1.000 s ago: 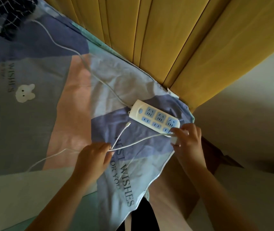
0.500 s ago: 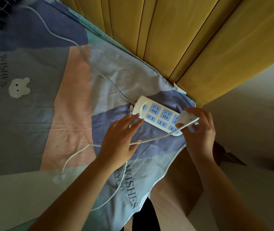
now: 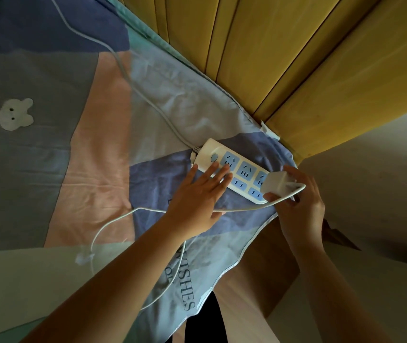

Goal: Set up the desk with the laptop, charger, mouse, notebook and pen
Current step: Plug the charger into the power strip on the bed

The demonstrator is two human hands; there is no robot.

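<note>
On the bed corner: a white power strip (image 3: 234, 173) lies on a patchwork bedsheet (image 3: 98, 157), close to the yellow padded headboard (image 3: 259, 53)
Power strip: long rounded plastic bar; pale blue socket panels in two rows; a round button at its left end; its thick white lead (image 3: 133, 80) runs up and left across the sheet and leaves the view at the top
Sockets: the near-right end is covered by the charger, so I cannot tell whether its pins are seated in a socket
Charger: small white plastic block (image 3: 277, 184), boxy with rounded edges, at the strip's right end; its thin white cable (image 3: 133, 211) loops left over the sheet, then curls back under the left forearm
Right hand: (image 3: 301, 204) fingers and thumb curled round the charger block, gripping it from the right
Left hand: (image 3: 197, 194) fingers straight and flat, pressing on the strip's left half, holding nothing
Bedsheet: soft creased cotton in blocks of purple, pink, grey and pale blue; a white bear face (image 3: 15, 115); printed word "WISHES", partly cut off
Hard to make out: a small white piece on the cable at lower left is blurred; the far top-left corner is dark
</note>
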